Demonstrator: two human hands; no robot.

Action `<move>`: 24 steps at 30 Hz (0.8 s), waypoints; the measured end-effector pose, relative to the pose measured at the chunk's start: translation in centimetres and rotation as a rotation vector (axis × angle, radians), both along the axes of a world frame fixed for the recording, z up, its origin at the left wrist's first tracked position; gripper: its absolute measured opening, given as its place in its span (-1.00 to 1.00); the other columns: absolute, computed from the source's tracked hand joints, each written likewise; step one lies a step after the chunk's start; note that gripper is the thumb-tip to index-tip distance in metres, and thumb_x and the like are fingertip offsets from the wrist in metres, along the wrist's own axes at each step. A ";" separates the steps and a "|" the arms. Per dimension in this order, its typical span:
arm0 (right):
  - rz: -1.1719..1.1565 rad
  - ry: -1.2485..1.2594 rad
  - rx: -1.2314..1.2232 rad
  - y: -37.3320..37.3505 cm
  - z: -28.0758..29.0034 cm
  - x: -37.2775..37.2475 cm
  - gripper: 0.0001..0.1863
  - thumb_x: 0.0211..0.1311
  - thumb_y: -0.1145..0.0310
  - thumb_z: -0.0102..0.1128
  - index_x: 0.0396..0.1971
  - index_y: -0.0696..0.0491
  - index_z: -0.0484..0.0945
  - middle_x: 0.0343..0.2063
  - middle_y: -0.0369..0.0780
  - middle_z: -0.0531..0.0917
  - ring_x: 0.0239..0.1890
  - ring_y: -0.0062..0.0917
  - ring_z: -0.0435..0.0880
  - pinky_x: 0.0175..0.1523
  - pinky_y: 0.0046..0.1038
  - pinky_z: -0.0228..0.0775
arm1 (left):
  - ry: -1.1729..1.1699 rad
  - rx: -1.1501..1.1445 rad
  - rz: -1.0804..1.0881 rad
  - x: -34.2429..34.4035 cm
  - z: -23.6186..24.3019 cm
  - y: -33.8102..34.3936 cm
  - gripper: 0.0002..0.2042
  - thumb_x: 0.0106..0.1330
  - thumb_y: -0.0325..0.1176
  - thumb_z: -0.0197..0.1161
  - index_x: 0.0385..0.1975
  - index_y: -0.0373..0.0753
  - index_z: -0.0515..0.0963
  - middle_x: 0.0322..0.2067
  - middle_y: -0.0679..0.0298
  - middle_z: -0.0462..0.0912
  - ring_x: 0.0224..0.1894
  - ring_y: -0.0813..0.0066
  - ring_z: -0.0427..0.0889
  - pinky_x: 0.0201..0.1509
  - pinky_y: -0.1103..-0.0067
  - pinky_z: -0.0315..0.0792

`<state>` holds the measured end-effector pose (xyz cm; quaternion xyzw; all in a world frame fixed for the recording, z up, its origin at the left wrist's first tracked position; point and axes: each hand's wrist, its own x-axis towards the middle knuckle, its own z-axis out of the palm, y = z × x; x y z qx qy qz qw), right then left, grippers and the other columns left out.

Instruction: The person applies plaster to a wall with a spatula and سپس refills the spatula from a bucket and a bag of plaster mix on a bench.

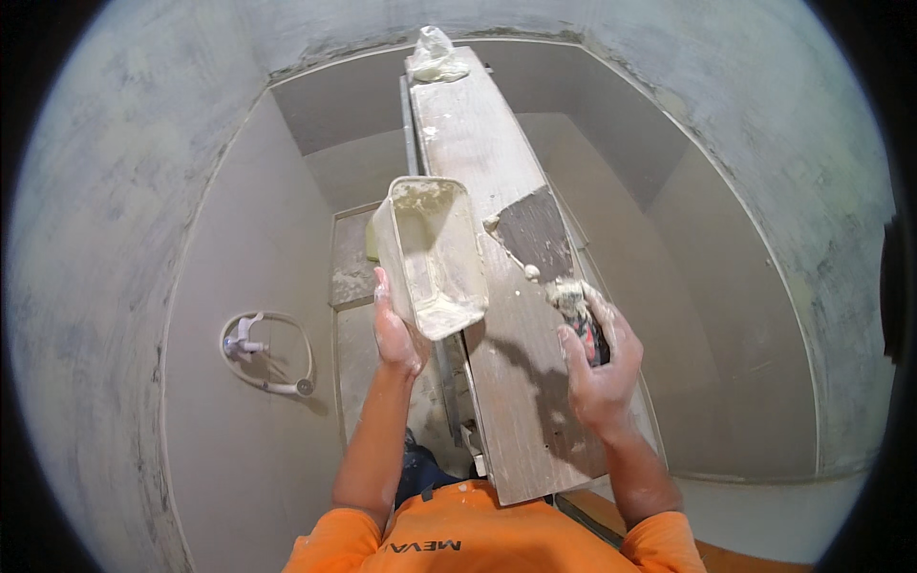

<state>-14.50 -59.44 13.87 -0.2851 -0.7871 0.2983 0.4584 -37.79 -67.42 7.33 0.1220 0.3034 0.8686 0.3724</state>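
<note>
My left hand [394, 334] is closed around the lower left side of an off-white rectangular plastic tub [435, 229]. The tub is tilted, its mouth toward me, and pale plaster coats its inner walls. In my right hand [611, 372] is a broad putty knife [533, 234] with a black and red handle. Its wide grey blade points away from me, above the board, with lumps of plaster along its left edge and at the neck. Knife and tub are a short distance apart. White smears cover the fingers of both hands.
A long plaster-spotted board [478, 143] runs away from me beneath both hands. On its far end sits a crumpled translucent plastic bag [435, 59]. A hand shower with a looped hose [310, 353] hangs on the left wall. Grey panels [650, 286] line the right side, below mottled plaster walls.
</note>
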 end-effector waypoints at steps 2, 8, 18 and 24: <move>-0.062 -0.102 0.058 2.0 0.3 -1.1 -0.55 0.25 0.43 0.32 0.13 0.25 0.57 -0.19 -0.03 0.68 -0.17 -0.28 0.70 0.05 -0.34 0.48 | -0.020 0.030 -0.048 -1.9 -0.1 1.8 -0.37 0.65 0.09 -0.31 0.45 -0.30 0.22 0.37 0.10 0.40 0.36 0.11 0.44 0.46 0.21 0.32; -0.070 -0.148 -0.036 1.7 0.1 -5.5 -0.55 0.26 0.39 0.29 0.12 0.25 0.56 -0.20 0.00 0.66 -0.15 -0.15 0.67 0.04 -0.26 0.48 | -0.077 0.085 -0.164 -5.0 -1.3 4.3 -0.37 0.64 0.13 -0.31 0.43 -0.26 0.23 0.32 0.08 0.45 0.33 0.11 0.48 0.40 0.19 0.39; 0.079 -0.475 0.195 -6.0 -1.9 -18.9 -0.37 0.04 0.65 0.25 0.22 0.10 0.50 0.04 0.09 0.43 -0.12 0.03 0.62 -0.07 -0.10 0.53 | -0.311 0.087 -0.188 -15.2 -0.2 2.4 -0.37 0.59 0.19 -0.25 0.37 -0.18 0.33 0.16 0.20 0.59 0.14 0.23 0.64 0.16 0.25 0.60; 0.172 -0.413 0.139 -10.9 -1.3 -24.0 -0.36 0.01 0.63 0.25 0.21 0.05 0.51 0.04 0.06 0.44 -0.16 0.03 0.64 -0.11 -0.10 0.56 | -0.399 0.205 -0.045 -25.8 -2.0 -0.7 -0.40 0.57 0.12 -0.25 0.43 -0.13 0.29 0.35 0.15 0.44 0.29 0.01 0.51 0.31 0.06 0.48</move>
